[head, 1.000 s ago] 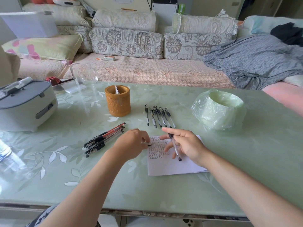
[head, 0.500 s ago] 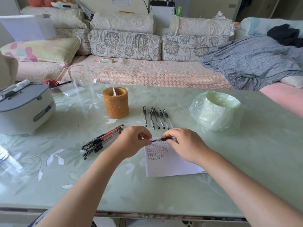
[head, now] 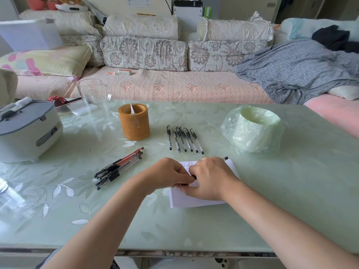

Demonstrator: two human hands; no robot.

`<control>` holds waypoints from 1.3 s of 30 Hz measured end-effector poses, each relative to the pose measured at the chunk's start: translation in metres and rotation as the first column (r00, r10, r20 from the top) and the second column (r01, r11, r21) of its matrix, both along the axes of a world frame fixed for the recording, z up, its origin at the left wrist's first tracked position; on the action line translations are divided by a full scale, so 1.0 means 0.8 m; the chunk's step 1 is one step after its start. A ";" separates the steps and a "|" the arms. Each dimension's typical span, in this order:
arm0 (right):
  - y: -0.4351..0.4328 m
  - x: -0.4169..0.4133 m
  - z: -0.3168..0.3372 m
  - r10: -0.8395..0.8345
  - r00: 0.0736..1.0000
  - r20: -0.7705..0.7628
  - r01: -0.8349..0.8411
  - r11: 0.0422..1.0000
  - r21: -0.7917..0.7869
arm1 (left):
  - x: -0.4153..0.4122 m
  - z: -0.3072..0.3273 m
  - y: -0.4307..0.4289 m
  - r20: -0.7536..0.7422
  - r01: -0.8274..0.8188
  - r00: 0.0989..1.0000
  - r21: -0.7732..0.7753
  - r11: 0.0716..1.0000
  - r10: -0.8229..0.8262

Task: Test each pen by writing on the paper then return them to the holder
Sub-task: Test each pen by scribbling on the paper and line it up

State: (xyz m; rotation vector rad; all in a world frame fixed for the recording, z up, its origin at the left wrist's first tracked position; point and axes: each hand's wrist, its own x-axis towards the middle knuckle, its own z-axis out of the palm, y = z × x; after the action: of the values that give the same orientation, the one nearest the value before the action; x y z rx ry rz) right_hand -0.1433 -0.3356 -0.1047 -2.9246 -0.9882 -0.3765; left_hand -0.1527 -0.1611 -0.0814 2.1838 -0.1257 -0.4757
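Head view, items listed from left edge to right.

- Appliance [head: 29, 131], white body, grey lid: left edge of the frame, on the bench [head: 272, 191].
- Clear glass [head: 94, 92]: upper left, at the bench's far edge.
- Bundle of pens [head: 118, 168], black and red, capped: left of centre, lying slantwise on the bench, well apart from the paper.
- Holder [head: 134, 122], brown, cylindrical, upright: above the bundle, left of centre.
- Row of six pens [head: 183, 139], black caps: centre, side by side, just right of the holder and above the hands.
- Left hand [head: 169, 175]: centre, fingers curled; its grip pinches the near, dark end of a pen where the two hands meet.
- Paper [head: 194, 202], white sheet with small writing at its top: centre, flat on the bench, largely covered by both hands.
- Right hand [head: 211, 177]: just right of centre, over the paper; its grip is closed round the same pen.
- Pen [head: 225, 158]: only its far end shows past the right knuckles.
- Green roll in clear plastic wrap [head: 252, 129]: right of centre.
- Grey blanket [head: 301, 68]: upper right, on the sofa [head: 165, 88].
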 end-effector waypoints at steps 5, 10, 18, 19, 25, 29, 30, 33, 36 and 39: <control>-0.012 -0.004 -0.003 -0.017 0.999 0.046 0.016 1.000 0.001 | -0.003 0.005 -0.014 -0.034 -0.004 0.999 -0.033 0.999 0.003; -0.027 -0.010 -0.003 -0.046 0.998 0.034 0.041 0.991 0.127 | -0.001 0.011 -0.035 -0.006 -0.005 1.000 -0.056 0.998 0.005; -0.074 0.024 0.036 -0.072 0.958 -0.276 0.180 0.904 0.389 | 0.028 0.021 -0.067 0.169 -0.102 0.975 -0.252 0.962 0.147; -0.081 0.032 0.041 -0.060 0.965 -0.254 0.176 0.869 0.462 | 0.033 0.020 -0.070 0.231 -0.107 0.960 -0.214 0.971 0.157; -0.122 0.091 0.091 -0.169 0.985 -0.032 0.139 0.671 0.728 | 0.051 -0.021 -0.075 0.459 -0.008 0.864 0.423 0.906 -0.207; -0.141 0.107 0.114 -0.267 0.955 0.126 0.072 0.626 0.777 | 0.055 -0.034 -0.091 0.381 0.062 0.884 0.482 0.874 -0.272; -0.145 0.112 0.115 -0.290 0.944 0.158 0.065 0.632 0.772 | 0.056 -0.037 -0.095 0.370 0.076 0.882 0.500 0.863 -0.292; -0.156 0.129 0.110 -0.330 0.925 0.188 0.094 0.679 0.728 | 0.059 -0.041 -0.099 0.342 0.088 0.889 0.525 0.847 -0.304; -0.165 0.141 0.096 -0.364 0.922 0.129 0.191 0.721 0.666 | 0.061 -0.040 -0.100 0.335 0.088 0.893 0.524 0.847 -0.300; -0.169 0.146 0.081 -0.424 0.905 0.043 0.321 0.743 0.587 | 0.061 -0.040 -0.100 0.338 0.088 0.891 0.525 0.847 -0.303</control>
State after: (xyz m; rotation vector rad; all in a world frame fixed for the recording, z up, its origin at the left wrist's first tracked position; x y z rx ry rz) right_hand -0.0264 -0.4705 -0.0399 -2.5221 -0.1980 -0.7979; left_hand -0.1039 -0.2410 -0.1131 2.7807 -0.5187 -0.1559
